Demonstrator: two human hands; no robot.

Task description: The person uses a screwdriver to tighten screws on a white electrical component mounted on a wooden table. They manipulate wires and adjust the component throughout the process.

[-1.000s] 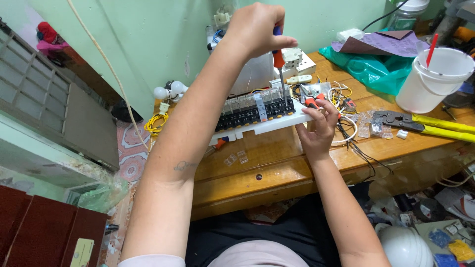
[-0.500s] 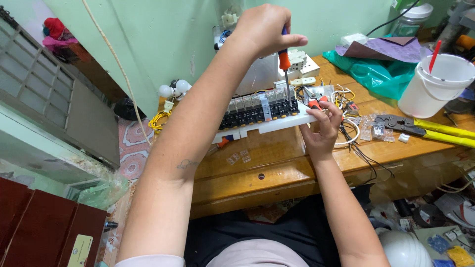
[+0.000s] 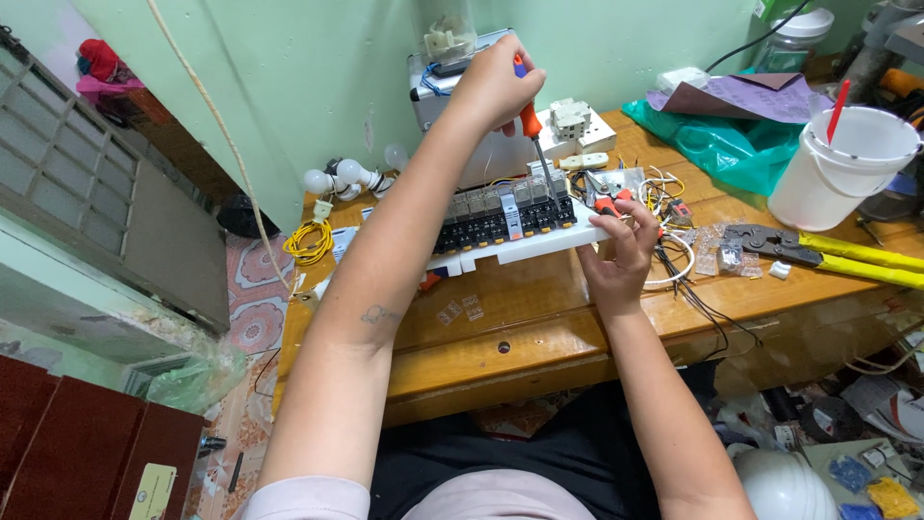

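A: What's in the hands?
B: The left hand (image 3: 496,82) is clenched around an orange screwdriver (image 3: 532,125), tip down on the row of black relays (image 3: 505,214). The right hand (image 3: 616,255) pinches the white mounting board (image 3: 525,248) on the wooden bench (image 3: 539,318).
A: Much left?
B: Probably; loose wires (image 3: 674,260) lie beside it, unattached.

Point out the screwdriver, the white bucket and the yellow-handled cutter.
screwdriver (image 3: 530,121), head view, on the orange handle just below the left hand.
white bucket (image 3: 835,178), head view, on its outer side wall.
yellow-handled cutter (image 3: 861,250), head view, on the upper yellow handle.
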